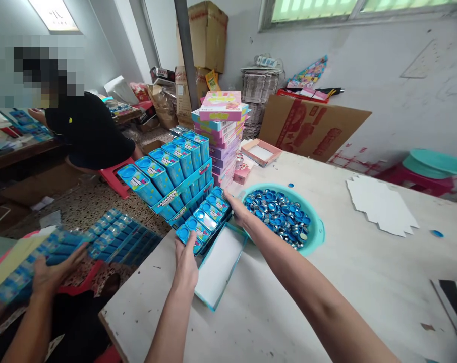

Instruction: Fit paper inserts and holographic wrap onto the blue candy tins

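Note:
A row of blue candy containers (205,218) with round lids on top stands at the table's left edge. My left hand (186,259) grips the near end of this row, its thumb against the closest container. At the far end my right hand (238,209) presses against the row, its fingers partly hidden. Just right of the row lies a shallow open box tray (221,262) with a white inside. Behind the row, display boxes filled with more blue containers (168,166) are stacked and tilted. A turquoise basin (317,234) holding many small blue-and-silver caps (276,212) sits beside my right forearm.
Pink and purple boxes (223,128) form a tall stack at the back. A flat white cardboard piece (380,204) and a loose blue cap (437,233) lie on the right. At lower left, another person's hand (52,275) touches blurred blue packs; a seated person (88,126) is beyond.

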Tool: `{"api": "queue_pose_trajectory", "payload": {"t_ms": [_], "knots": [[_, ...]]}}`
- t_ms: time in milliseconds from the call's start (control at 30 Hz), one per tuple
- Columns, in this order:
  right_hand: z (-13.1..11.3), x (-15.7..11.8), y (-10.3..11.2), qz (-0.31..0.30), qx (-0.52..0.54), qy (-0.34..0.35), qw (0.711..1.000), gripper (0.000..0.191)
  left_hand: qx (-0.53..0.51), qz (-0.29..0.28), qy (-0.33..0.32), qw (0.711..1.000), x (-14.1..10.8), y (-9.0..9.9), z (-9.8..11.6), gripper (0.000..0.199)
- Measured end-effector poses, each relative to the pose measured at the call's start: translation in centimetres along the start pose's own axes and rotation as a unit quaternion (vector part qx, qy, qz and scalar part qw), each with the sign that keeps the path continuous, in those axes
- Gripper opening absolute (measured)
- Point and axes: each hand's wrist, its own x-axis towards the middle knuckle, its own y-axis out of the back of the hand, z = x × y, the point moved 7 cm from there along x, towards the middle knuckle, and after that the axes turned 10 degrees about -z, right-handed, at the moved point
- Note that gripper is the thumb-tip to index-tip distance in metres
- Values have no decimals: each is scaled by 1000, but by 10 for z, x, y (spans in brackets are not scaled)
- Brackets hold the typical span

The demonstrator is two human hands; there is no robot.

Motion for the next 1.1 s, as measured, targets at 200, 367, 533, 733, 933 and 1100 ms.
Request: {"api": "queue_pose_trajectory", "payload": {"t_ms": [200,367,533,733,933,1100], "knots": [[-45,-46,-15,10,-22,68,997,53,-24,-33,-46,998,-30,-16,43,64],[-89,-134,6,37,-36,80,996,49,-35,-81,-7,996,-88,-42,67,82],[-116,-272,52,132,-28,139,981,45,-38,-215,49,975,-164,-89,53,74],[-129,-486,112,241,-35,252,937,42,-2,-417,92,904,-298,-168,21,73],[-104,-716,180,413,-15,284,865,48,44,-563,274,779,-473,-236,-55,82],[10,-838,237,516,58,243,819,42,121,-591,423,676,-598,-219,-155,97]]}}
